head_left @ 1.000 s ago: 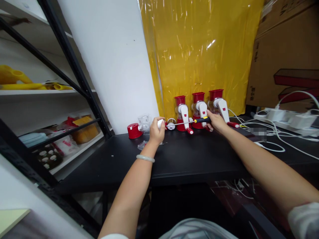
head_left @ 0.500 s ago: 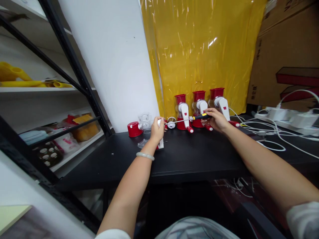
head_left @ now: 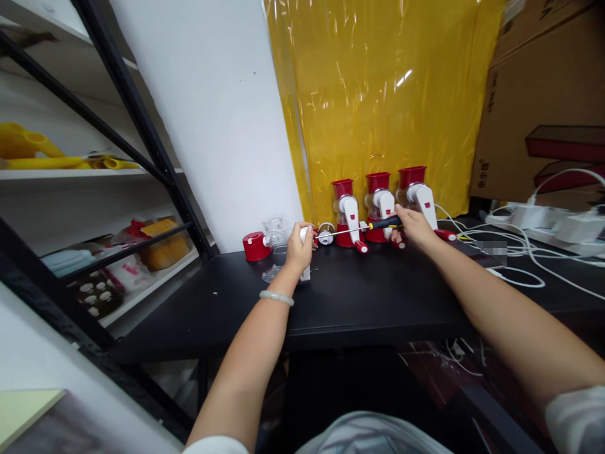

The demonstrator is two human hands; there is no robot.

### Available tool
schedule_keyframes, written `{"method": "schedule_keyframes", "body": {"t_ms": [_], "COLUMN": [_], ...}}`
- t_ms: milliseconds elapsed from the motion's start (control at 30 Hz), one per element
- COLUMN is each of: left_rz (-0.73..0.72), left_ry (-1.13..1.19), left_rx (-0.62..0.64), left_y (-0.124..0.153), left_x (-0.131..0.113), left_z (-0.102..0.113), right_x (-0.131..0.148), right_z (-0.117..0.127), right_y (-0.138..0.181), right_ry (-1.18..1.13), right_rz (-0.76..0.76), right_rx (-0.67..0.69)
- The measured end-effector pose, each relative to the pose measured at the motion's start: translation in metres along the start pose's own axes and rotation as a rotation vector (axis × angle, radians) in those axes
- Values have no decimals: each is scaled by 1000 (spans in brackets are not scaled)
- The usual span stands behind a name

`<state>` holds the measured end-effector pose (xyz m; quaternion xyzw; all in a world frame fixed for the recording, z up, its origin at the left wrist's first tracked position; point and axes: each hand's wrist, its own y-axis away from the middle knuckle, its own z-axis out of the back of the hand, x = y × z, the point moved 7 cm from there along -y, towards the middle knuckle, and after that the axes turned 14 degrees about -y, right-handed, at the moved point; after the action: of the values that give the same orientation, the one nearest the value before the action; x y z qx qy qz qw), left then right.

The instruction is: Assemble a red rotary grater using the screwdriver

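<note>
My right hand (head_left: 414,229) is closed around the black-and-yellow handle of a screwdriver (head_left: 384,222), whose long shaft points left. The tip reaches my left hand (head_left: 299,249), which is closed on a small white part (head_left: 303,234); most of that part is hidden by the fingers. Below the left hand a flat white piece (head_left: 306,274) shows near the tabletop. Beside it lie a clear plastic piece (head_left: 271,273), a red base (head_left: 256,246) and a clear housing (head_left: 275,231). A round metal-rimmed drum (head_left: 326,234) stands just behind the shaft.
Three red-and-white rotary graters (head_left: 348,211) with crank handles line the back of the black table (head_left: 359,290). White cables and a power strip (head_left: 558,224) occupy the right side. A black-framed shelf (head_left: 155,157) stands left, a yellow plastic curtain (head_left: 387,94) behind.
My right fingers have shifted on the screwdriver handle, and that hand sits slightly further right. The left hand keeps its hold with almost no movement.
</note>
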<state>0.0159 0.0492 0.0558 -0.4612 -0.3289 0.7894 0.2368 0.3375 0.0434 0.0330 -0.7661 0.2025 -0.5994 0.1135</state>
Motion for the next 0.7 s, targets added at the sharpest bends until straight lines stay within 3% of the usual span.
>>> {"method": "schedule_keyframes", "body": {"t_ms": [267,700], "left_rz": [46,-9], "left_ry": [84,93], "left_rx": [25,22], "left_y": [2,3], "left_x": [2,-1], "left_z": [-4,-3], "right_x": [1,4], "right_z": [1,-1], "right_y": [-3,-3], "right_ry": [-257,-203], "right_rz": [-24,7], "right_rx": [-21,25]}}
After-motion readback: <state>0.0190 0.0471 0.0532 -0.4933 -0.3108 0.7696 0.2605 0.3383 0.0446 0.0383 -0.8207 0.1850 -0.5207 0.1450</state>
